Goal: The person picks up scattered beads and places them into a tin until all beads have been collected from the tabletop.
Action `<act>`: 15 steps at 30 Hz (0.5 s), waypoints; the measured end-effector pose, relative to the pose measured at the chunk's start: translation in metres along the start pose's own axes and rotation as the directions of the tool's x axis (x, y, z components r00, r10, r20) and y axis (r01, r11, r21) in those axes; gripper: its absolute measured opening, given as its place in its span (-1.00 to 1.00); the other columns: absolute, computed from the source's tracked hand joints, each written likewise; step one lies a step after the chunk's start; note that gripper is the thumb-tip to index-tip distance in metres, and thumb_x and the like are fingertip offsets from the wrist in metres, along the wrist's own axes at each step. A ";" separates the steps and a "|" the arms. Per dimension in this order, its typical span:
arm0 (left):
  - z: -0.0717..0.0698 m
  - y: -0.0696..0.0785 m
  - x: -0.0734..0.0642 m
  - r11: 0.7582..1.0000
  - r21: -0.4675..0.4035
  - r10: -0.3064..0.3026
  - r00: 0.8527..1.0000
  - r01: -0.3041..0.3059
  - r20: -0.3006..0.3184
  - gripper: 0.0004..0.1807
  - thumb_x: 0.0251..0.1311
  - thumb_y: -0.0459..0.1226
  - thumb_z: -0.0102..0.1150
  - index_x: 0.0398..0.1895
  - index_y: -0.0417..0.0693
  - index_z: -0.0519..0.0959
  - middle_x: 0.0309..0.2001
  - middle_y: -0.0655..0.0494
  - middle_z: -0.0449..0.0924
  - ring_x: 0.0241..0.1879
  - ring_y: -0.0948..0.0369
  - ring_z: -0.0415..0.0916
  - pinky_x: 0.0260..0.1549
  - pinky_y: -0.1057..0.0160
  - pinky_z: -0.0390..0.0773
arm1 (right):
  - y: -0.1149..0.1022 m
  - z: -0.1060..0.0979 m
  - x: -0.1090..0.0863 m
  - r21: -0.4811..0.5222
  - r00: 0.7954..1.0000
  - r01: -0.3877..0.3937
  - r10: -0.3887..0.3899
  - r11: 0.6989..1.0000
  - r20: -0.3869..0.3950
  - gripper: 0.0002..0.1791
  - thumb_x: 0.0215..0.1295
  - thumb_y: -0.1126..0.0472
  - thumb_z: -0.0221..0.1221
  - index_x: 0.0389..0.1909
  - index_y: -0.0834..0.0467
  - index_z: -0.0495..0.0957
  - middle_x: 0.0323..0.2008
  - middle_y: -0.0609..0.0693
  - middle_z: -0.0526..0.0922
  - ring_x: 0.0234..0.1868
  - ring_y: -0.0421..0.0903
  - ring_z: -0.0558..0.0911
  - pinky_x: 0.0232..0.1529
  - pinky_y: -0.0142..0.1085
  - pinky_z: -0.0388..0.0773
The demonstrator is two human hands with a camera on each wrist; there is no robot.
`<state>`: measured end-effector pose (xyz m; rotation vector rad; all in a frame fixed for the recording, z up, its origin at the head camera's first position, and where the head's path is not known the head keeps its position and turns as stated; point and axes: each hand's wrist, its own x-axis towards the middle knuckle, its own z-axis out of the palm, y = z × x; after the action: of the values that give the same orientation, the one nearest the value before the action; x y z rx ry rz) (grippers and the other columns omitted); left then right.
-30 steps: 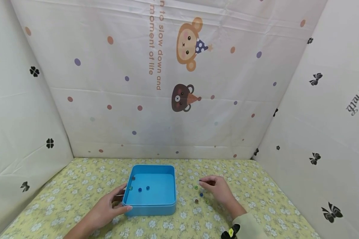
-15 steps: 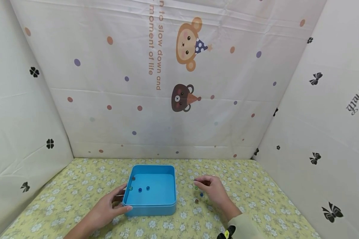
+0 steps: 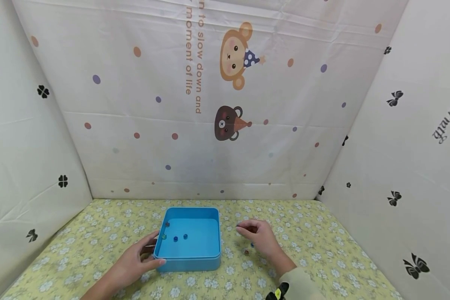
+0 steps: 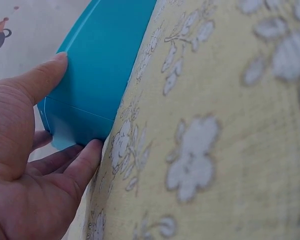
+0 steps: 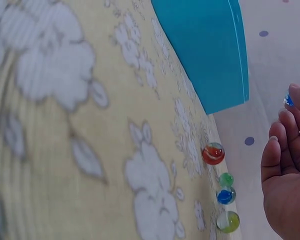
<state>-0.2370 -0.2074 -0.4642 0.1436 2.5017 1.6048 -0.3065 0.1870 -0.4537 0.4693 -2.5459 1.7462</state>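
A square blue box (image 3: pixel 189 264), with no lid on it, stands on the cloth in the head view. Its left front corner is gripped by my left hand (image 3: pixel 135 262), thumb on the front wall and fingers along the side. Inside lie several marbles, among them a blue marble (image 3: pixel 175 239) and a green marble (image 3: pixel 164 237). My right hand (image 3: pixel 260 237) is raised to the right of the box and pinches a blue marble (image 5: pixel 289 100) between thumb and finger. Below it on the cloth are a red-orange marble (image 5: pixel 213 153), a green one (image 5: pixel 226 179), another blue one (image 5: pixel 226 195) and a yellow-green one (image 5: pixel 228 221).
Yellow flowered cloth (image 3: pixel 108 237) covers the table. A white printed sheet (image 3: pixel 135 83) closes off the back, and similar sheets stand at the left and right sides. A dark band with a yellow mark (image 3: pixel 277 292) is at my right wrist.
My right hand has moved left towards the box with the pinched blue marble, passing over the marbles on the cloth. My left hand and the box have stayed in place.
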 end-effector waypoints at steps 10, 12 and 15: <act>-0.001 0.001 -0.001 1.000 -0.003 0.002 1.000 -0.002 0.012 0.00 0.27 -0.12 0.43 0.63 -0.17 0.07 0.39 -0.44 0.34 0.27 -0.31 0.47 0.11 0.07 0.84 | 0.000 0.009 0.005 0.021 1.000 0.003 -0.003 1.000 0.028 -0.63 0.41 0.03 0.32 0.04 0.22 0.72 -0.06 0.04 0.72 -0.11 -0.12 0.68 -0.06 -0.22 0.88; -0.001 0.000 -0.001 1.000 -0.008 0.004 1.000 -0.004 0.015 -0.01 0.27 -0.12 0.42 0.63 -0.17 0.07 0.39 -0.45 0.33 0.27 -0.31 0.47 0.11 0.08 0.84 | -0.001 0.012 0.005 0.021 0.999 0.004 -0.004 1.000 0.036 -0.62 0.41 0.03 0.31 0.06 0.23 0.72 -0.06 0.04 0.72 -0.09 -0.11 0.69 -0.05 -0.23 0.88; -0.001 0.000 -0.001 1.000 -0.013 0.003 1.000 -0.003 0.017 -0.01 0.27 -0.12 0.42 0.63 -0.17 0.07 0.39 -0.45 0.33 0.27 -0.31 0.47 0.11 0.09 0.84 | -0.004 0.015 0.006 0.020 0.999 -0.003 0.002 1.000 0.038 -0.60 0.40 0.01 0.32 0.06 0.22 0.72 -0.06 0.02 0.73 -0.08 -0.11 0.70 -0.02 -0.23 0.89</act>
<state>-0.2364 -0.2085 -0.4638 0.1585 2.4792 1.6136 -0.3091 0.1704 -0.4549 0.5055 -2.5582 1.7821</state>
